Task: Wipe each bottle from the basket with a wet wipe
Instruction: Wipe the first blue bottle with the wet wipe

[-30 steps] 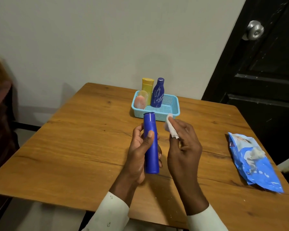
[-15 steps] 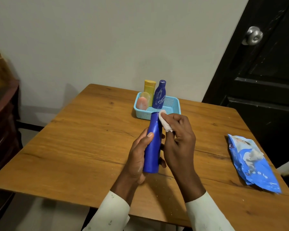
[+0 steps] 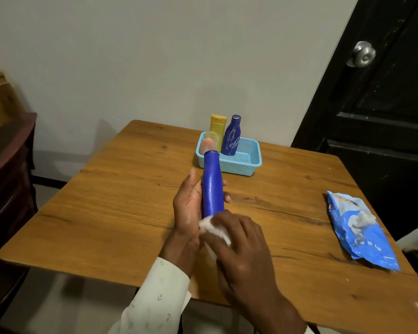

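Fingers around blue bottle, lengthwise toward basket

A wooden table is seen. A light blue basket is set near its far edge, and a blue wipes pack is laid at its right.

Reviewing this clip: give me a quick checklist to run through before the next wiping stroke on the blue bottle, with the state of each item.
1. Tall blue plastic bottle held by the left hand: ok.
2. White wet wipe gripped in the right hand: ok.
3. Wipe touching the bottle's lower end: ok.
4. Bottle's upper body showing a wet sheen: ok.
5. Bottle's far side wiped: cannot tell.
6. Light blue plastic basket holding the yellow bottle, dark blue bottle and pink-capped item, all unwiped: not ok.
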